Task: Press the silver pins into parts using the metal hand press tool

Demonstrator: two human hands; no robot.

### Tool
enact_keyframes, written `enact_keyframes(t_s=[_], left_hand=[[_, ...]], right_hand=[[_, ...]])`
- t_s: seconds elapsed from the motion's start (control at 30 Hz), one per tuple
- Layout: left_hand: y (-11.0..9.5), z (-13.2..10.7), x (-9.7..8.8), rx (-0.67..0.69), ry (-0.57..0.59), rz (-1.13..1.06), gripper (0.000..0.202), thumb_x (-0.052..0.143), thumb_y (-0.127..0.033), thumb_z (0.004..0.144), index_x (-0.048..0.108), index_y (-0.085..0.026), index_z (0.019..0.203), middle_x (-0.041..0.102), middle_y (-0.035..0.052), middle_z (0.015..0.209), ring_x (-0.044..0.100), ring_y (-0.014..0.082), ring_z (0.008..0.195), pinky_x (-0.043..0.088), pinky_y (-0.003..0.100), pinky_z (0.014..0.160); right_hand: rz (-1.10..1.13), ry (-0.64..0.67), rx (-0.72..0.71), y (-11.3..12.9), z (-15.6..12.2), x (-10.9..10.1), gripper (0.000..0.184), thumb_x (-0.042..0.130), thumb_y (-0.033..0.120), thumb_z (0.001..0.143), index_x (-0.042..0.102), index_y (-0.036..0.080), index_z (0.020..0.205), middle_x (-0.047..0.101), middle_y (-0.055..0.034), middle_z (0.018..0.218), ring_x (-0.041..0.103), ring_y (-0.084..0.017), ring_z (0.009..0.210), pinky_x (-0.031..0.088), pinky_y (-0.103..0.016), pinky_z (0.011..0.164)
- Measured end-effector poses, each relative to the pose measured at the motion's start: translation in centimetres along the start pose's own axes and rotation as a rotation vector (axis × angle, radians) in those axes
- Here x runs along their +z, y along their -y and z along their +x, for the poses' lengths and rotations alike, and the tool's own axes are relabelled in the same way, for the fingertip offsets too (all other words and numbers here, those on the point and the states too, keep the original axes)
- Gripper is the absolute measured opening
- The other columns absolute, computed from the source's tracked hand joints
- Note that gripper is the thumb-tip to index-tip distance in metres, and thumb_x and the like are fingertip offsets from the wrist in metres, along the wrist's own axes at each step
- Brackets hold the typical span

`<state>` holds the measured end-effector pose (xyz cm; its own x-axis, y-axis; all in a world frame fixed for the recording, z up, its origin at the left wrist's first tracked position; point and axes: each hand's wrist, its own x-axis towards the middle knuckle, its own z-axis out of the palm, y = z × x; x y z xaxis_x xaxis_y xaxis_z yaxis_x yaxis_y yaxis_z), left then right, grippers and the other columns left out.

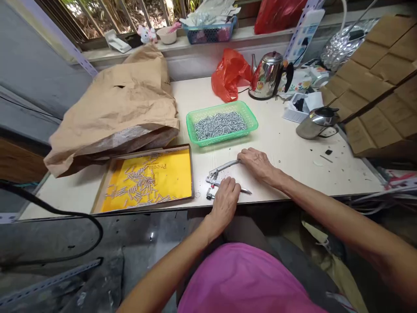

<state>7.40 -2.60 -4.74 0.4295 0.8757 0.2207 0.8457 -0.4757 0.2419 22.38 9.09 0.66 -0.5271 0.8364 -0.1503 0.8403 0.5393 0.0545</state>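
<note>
A silver plier-like hand tool [213, 181] lies on the table in front of me, its two long handles spread apart. A spring and a small red part show near its jaw end. My left hand [225, 196] is closed over the lower handle, whose pointed tip sticks out to the right. With closed fingers, my right hand [256, 164] holds the far end of the upper handle. Beyond the tool, a green plastic basket [239, 138] holds many small metal pins [220, 124]. More metal pins [140, 184] lie scattered in a shallow yellow-lined box [177, 174] to the left. My fingertips are partly hidden.
A large brown paper bag [130, 95] covers the back left. Behind the basket are a red plastic bag [230, 74] and a steel kettle [269, 74]. A small metal pitcher [311, 126] and stacked cardboard [378, 104] stand right. The table's front edge [293, 200] runs close to me.
</note>
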Motion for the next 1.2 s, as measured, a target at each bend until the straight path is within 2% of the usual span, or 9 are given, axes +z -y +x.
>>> enact_keyframes(t_s=[0.2, 0.4, 0.5, 0.6, 0.77, 0.87, 0.97, 1.07, 1.2], left_hand=[[-1.0, -0.5, 0.2, 0.014, -0.058, -0.133, 0.028, 0.040, -0.011, 0.092, 0.055, -0.011, 0.116, 0.061, 0.0155, 0.119, 0.054, 0.0259, 0.118, 0.045, 0.044, 0.100], [-2.3, -5.2, -4.4, 0.229, -0.087, -0.270, 0.020, 0.044, -0.017, 0.094, 0.060, -0.014, 0.105, 0.068, 0.0069, 0.094, 0.062, 0.0163, 0.092, 0.051, 0.027, 0.081], [1.0, -7.3, -7.4, 0.030, -0.171, -0.168, 0.017, 0.047, -0.016, 0.093, 0.062, -0.017, 0.099, 0.068, 0.0049, 0.086, 0.060, 0.0149, 0.082, 0.049, 0.027, 0.075], [6.9, -8.0, -10.3, -0.396, -0.278, 0.040, 0.020, 0.045, -0.021, 0.094, 0.065, -0.018, 0.093, 0.067, 0.0055, 0.085, 0.058, 0.0174, 0.083, 0.046, 0.030, 0.076], [15.8, -6.7, -13.2, -0.905, -0.126, 0.269, 0.029, 0.045, -0.032, 0.093, 0.070, -0.018, 0.086, 0.066, 0.0097, 0.094, 0.059, 0.0230, 0.094, 0.044, 0.032, 0.078], [18.1, -5.7, -13.3, -0.981, 0.020, 0.331, 0.034, 0.046, -0.038, 0.091, 0.071, -0.016, 0.086, 0.067, 0.0129, 0.098, 0.058, 0.0271, 0.101, 0.043, 0.032, 0.075], [19.5, -5.2, -12.7, -0.984, 0.129, 0.368, 0.032, 0.046, -0.033, 0.088, 0.071, -0.013, 0.083, 0.068, 0.0158, 0.095, 0.060, 0.0291, 0.099, 0.042, 0.032, 0.071], [20.9, -5.1, -12.2, -0.957, 0.162, 0.376, 0.033, 0.040, -0.026, 0.088, 0.070, -0.014, 0.080, 0.068, 0.0157, 0.090, 0.062, 0.0278, 0.092, 0.040, 0.032, 0.068], [21.0, -4.7, -12.9, -0.870, 0.182, 0.396, 0.029, 0.040, -0.023, 0.086, 0.067, -0.015, 0.079, 0.068, 0.0155, 0.089, 0.062, 0.0286, 0.092, 0.040, 0.031, 0.066]], right_hand=[[0.145, 0.032, -0.376, 5.1, 0.9, -2.2, 0.025, 0.041, 0.015, 0.094, 0.065, 0.017, 0.097, 0.061, -0.0116, 0.103, 0.048, -0.022, 0.093, 0.034, -0.030, 0.071], [0.193, 0.005, -0.770, 9.6, 0.9, -1.8, 0.014, 0.051, 0.010, 0.085, 0.064, 0.017, 0.086, 0.061, -0.0082, 0.095, 0.048, -0.021, 0.091, 0.035, -0.033, 0.076], [0.241, -0.055, -0.786, 10.1, 1.2, 0.1, 0.010, 0.053, 0.009, 0.083, 0.060, 0.015, 0.087, 0.061, -0.0085, 0.094, 0.050, -0.021, 0.091, 0.036, -0.034, 0.079], [0.262, -0.157, -0.769, 10.1, 1.8, 1.1, 0.011, 0.051, 0.010, 0.085, 0.060, 0.016, 0.084, 0.061, -0.0073, 0.085, 0.052, -0.020, 0.083, 0.039, -0.033, 0.074], [0.477, -0.544, -0.568, 6.6, 3.9, -3.1, 0.020, 0.042, 0.017, 0.094, 0.062, 0.017, 0.090, 0.063, -0.0078, 0.086, 0.055, -0.019, 0.081, 0.044, -0.031, 0.074], [0.480, -0.710, -0.360, 3.1, 6.9, -6.4, 0.021, 0.044, 0.023, 0.095, 0.064, 0.018, 0.095, 0.065, -0.0083, 0.092, 0.058, -0.021, 0.089, 0.046, -0.036, 0.081], [0.429, -0.615, -0.257, 0.4, 9.0, -7.6, 0.023, 0.048, 0.023, 0.093, 0.065, 0.018, 0.108, 0.065, -0.0098, 0.101, 0.061, -0.021, 0.090, 0.049, -0.035, 0.079], [0.417, -0.502, -0.236, -0.3, 8.1, -6.5, 0.025, 0.045, 0.024, 0.096, 0.066, 0.019, 0.109, 0.063, -0.0092, 0.102, 0.061, -0.019, 0.089, 0.048, -0.032, 0.078], [0.485, -0.260, -0.327, 1.4, 2.2, -2.7, 0.029, 0.040, 0.031, 0.099, 0.067, 0.019, 0.100, 0.062, -0.0054, 0.090, 0.060, -0.016, 0.081, 0.046, -0.027, 0.072]])
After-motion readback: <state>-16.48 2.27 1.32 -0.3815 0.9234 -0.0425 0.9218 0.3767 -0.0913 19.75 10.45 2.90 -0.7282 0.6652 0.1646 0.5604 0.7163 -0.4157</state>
